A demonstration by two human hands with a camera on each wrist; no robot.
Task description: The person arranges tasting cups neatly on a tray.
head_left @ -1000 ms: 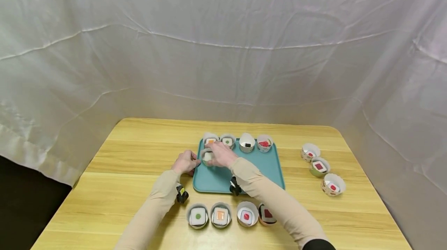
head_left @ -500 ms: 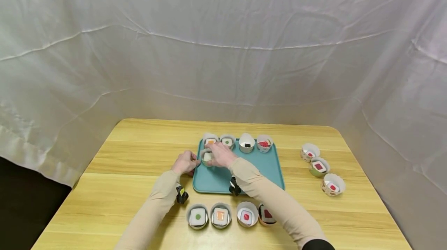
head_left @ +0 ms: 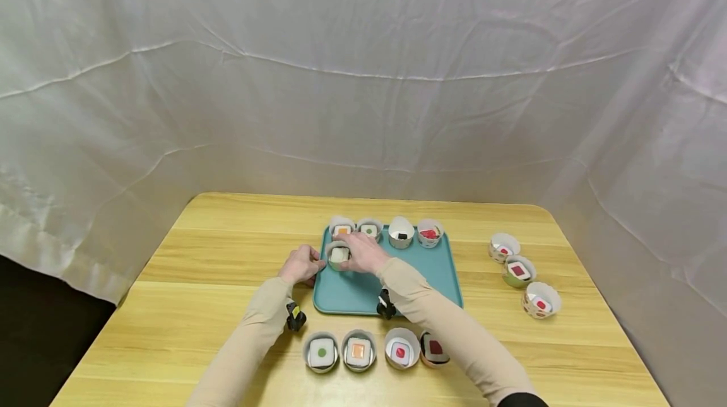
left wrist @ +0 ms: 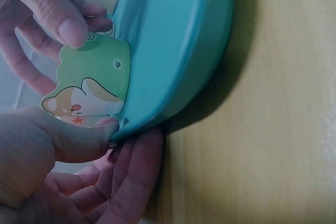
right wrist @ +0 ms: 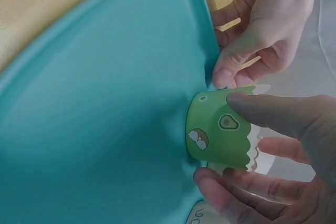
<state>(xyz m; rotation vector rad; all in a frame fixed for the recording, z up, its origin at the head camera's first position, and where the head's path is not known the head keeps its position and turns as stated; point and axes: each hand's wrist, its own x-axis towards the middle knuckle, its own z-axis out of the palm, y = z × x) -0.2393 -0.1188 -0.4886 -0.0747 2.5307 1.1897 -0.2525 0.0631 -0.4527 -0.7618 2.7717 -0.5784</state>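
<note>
wrist views are dimmer than the head's.

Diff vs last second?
Right grip shifted slightly right on the head view, uncovering more of the green cup; whether it has let go isn't clear. Left grip still pinches the edge of the tray. Other cups unchanged.

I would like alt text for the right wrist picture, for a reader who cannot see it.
The right hand has its thumb and fingers spread around a green printed cup on a teal tray. Close by, the left hand pinches the tray's edge; part of a pale cup shows at the bottom.
</note>
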